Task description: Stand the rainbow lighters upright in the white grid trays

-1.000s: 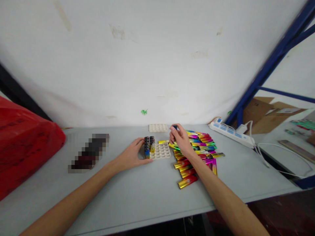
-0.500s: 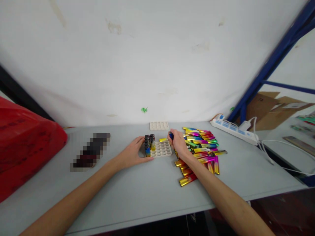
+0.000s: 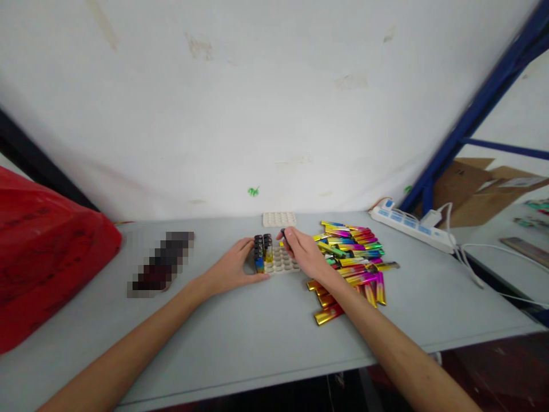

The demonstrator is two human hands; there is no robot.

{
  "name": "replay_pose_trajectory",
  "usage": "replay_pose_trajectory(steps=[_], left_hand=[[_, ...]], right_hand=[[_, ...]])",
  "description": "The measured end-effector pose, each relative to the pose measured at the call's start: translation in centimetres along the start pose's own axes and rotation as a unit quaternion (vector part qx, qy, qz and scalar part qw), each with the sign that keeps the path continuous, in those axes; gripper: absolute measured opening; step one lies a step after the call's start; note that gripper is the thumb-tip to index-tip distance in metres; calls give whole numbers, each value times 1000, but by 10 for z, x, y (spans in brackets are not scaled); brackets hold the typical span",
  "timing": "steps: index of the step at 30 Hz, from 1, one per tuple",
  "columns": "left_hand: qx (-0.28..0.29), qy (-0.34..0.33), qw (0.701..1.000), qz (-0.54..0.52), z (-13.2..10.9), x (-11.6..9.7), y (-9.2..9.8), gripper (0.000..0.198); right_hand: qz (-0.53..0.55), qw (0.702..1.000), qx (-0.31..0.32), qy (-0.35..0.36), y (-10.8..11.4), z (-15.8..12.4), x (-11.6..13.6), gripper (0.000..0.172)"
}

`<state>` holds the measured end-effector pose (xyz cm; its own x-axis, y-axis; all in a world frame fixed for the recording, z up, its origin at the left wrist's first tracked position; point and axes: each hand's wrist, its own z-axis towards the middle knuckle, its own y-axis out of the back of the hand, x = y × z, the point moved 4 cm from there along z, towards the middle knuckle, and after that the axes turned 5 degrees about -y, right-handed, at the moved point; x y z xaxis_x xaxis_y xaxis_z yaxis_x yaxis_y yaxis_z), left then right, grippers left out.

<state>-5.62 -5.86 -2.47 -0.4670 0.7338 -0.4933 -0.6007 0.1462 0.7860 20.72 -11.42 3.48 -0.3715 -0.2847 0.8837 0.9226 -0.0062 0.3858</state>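
An off-white tray (image 3: pixel 281 266) with rows of round pockets lies on the table. Several shiny lighters (image 3: pixel 259 260) with black tops stand upright in its left columns. My left hand (image 3: pixel 229 266) curves around the tray's left end, thumb along the front edge and fingers behind. Over the tray's right part, my right hand (image 3: pixel 302 252) pinches a lighter (image 3: pixel 282 233) whose dark end shows above the fingers; the rest of it is hidden. Right of this hand is a loose pile of metallic lighters (image 3: pixel 354 248) in gold, red, green, blue and pink.
A second pocketed tray (image 3: pixel 279 219) lies against the wall. A white power strip (image 3: pixel 412 229) with cables sits at the right, near a blue metal frame (image 3: pixel 472 109) and a cardboard box (image 3: pixel 467 194). At left are a red bag (image 3: pixel 51 257) and a pixelated dark object (image 3: pixel 163 264).
My right hand has moved left with the lighter, from beside the pile to above the tray. My left hand stays at the tray's left end. The view has shifted slightly.
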Motion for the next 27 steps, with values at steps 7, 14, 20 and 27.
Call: replay_pose_trajectory(steps=[7, 14, 20, 27], left_hand=[[-2, -14, 1000, -24, 2, -9, 2, 94], [-6, -17, 1000, -19, 2, -9, 2, 95], [-8, -34, 999, -25, 2, -12, 2, 91], [2, -29, 999, -29, 1, -13, 3, 91]], right_hand=[[-203, 970, 13, 135, -9, -9, 7, 33], [-165, 981, 37, 98, -8, -2, -7, 29], [-210, 969, 54, 116, -9, -3, -5, 25], [-353, 926, 71, 116, -15, -7, 8, 33]])
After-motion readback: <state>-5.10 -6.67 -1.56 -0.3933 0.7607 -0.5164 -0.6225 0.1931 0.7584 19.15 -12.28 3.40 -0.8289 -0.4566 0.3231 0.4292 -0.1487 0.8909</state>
